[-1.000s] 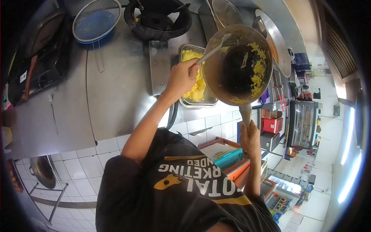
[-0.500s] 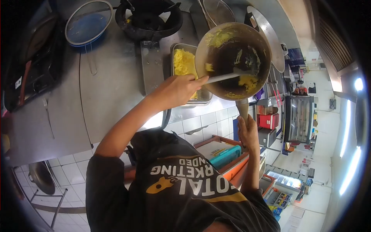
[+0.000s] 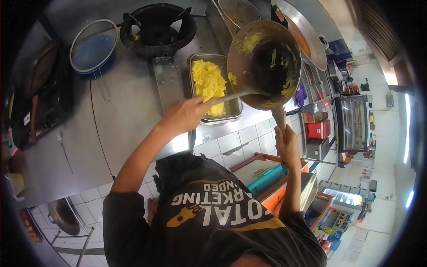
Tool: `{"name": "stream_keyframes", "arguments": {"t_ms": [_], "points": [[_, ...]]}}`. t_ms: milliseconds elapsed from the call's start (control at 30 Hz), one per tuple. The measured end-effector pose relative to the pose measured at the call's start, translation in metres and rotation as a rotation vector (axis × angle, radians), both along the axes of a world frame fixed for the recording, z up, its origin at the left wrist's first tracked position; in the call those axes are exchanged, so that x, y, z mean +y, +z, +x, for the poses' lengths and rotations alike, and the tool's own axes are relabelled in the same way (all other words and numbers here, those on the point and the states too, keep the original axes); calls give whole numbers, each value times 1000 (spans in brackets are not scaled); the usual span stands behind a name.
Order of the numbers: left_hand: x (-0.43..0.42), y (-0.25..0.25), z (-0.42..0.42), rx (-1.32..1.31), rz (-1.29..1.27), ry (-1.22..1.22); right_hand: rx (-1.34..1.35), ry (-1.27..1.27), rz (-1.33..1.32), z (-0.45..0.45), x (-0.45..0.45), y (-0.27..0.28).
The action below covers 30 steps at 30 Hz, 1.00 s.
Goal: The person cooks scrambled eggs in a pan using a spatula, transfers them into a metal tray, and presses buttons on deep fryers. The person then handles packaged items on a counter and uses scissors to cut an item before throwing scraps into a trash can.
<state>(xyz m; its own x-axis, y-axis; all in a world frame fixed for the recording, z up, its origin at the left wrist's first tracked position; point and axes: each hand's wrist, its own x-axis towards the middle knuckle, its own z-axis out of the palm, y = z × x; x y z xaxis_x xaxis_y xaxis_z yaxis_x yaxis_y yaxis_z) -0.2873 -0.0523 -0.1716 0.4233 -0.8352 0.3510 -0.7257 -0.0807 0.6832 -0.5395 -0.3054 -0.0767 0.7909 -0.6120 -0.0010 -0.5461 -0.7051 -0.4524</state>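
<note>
My left hand (image 3: 184, 116) is closed around the handle of a spatula (image 3: 231, 96), whose far end reaches into the tilted wok (image 3: 262, 66). My right hand (image 3: 288, 144) grips the wok's handle (image 3: 280, 119) from below. Bits of yellow scrambled egg cling to the wok's inner wall. Just left of the wok stands a rectangular metal tray (image 3: 235, 107) with a heap of scrambled egg (image 3: 207, 82) in it. The spatula passes over the tray's front part. Its tip in the wok is hard to make out.
A black gas burner (image 3: 158, 44) sits behind the tray. Farther left, a strainer (image 3: 94, 46) rests over a blue bowl. Another strainer (image 3: 240, 18) and a large metal pan (image 3: 307, 33) lie behind the wok. A fork (image 3: 63, 149) is on the steel counter (image 3: 129, 115).
My left hand has drawn back left and down with the spatula. Less egg shows in the wok, and more of the egg in the tray is visible. The camera view has shifted.
</note>
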Motion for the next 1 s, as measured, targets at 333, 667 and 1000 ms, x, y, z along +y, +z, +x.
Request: {"name": "stream_keyframes", "arguments": {"t_ms": [333,667,1000], "points": [[45,-5,-29,243,188,420,-21,-127,16,4,21,13],[30,18,-63,253,78,383,-124,-105,-2,-5,13,-8],[-17,34,-51,-227,266,336,-155,-14,-15,0,15,-12]]}}
